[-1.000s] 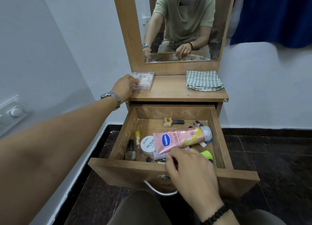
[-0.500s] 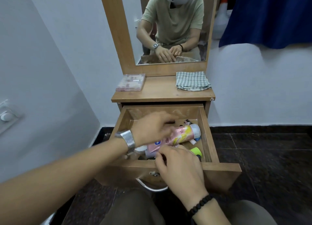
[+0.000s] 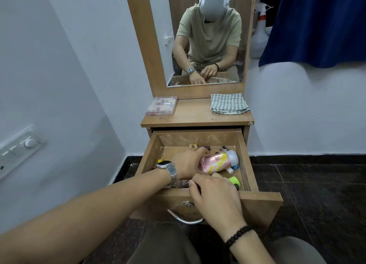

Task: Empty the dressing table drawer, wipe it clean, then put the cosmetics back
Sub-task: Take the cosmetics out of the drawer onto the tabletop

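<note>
Drawer, open: left grip curled round pink lotion tube lying inside; right grip at front edge, closure indeterminate. Tabletop: pink palette, checked cloth.

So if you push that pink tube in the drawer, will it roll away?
Probably a little: the pink tube lies on its side with a round white cap. It looks soft, so it may squash. The left hand gripping it should stop it rolling.
</note>
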